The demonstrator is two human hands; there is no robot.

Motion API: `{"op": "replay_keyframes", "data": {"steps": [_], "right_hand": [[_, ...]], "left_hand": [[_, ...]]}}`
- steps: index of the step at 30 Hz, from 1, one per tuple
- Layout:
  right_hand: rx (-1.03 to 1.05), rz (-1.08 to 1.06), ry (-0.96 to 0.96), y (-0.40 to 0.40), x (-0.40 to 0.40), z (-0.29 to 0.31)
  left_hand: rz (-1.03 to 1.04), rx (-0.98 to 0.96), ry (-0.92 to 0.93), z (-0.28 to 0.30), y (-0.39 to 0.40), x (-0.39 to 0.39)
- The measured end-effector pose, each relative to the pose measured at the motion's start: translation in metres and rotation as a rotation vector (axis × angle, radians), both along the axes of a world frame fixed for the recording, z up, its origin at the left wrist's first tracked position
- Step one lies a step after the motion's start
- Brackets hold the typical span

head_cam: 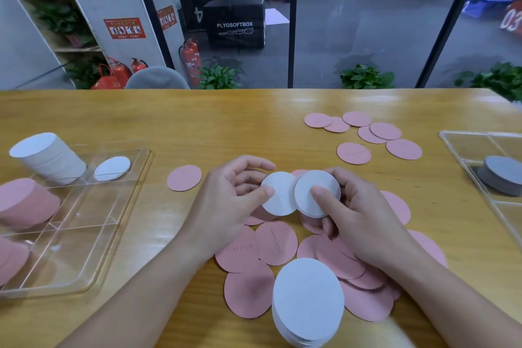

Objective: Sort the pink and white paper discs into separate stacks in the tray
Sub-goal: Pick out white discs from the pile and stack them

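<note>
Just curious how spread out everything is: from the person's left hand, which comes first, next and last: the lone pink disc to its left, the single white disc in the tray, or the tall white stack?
From the left hand:
1. Lone pink disc, just left.
2. Single white disc, in the tray's far compartment.
3. Tall white stack, the tray's far left corner.

left hand (226, 200) pinched one white disc (278, 193) | right hand (356, 217) held small white stack (316, 192) | loose pink discs (262, 246) lay beneath | tray (84, 234) at left

I have one view only, a wide-angle camera on the person's head, looking forward and down across the tabletop (197, 121). It sits close: the left hand (234, 200) and right hand (358, 215) fill mid-frame, and glass panels rise beyond the hands.
</note>
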State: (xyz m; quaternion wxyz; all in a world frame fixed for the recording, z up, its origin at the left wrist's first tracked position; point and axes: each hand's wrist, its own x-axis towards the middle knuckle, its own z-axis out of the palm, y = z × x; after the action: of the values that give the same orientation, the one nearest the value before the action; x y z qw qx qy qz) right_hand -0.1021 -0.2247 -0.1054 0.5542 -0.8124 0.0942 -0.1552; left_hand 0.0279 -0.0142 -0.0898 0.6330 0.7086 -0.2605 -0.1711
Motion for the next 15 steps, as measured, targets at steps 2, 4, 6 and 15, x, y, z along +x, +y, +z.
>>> {"op": "replay_keyframes", "data": {"steps": [2,4,6,15], "right_hand": [[0.017,0.024,-0.014,0.002,-0.001,0.001],[-0.029,0.039,-0.042,0.003,-0.001,0.003],[-0.127,0.035,-0.072,0.004,-0.002,0.004],[-0.422,0.034,-0.098,0.012,0.005,-0.007]], "left_hand": [[-0.035,-0.036,0.042,0.001,-0.001,-0.003],[-0.085,-0.057,0.096,0.004,-0.002,-0.008],[-0.16,-0.062,0.131,0.007,-0.003,-0.013],[-0.114,0.247,-0.345,0.005,0.01,0.003]]}}
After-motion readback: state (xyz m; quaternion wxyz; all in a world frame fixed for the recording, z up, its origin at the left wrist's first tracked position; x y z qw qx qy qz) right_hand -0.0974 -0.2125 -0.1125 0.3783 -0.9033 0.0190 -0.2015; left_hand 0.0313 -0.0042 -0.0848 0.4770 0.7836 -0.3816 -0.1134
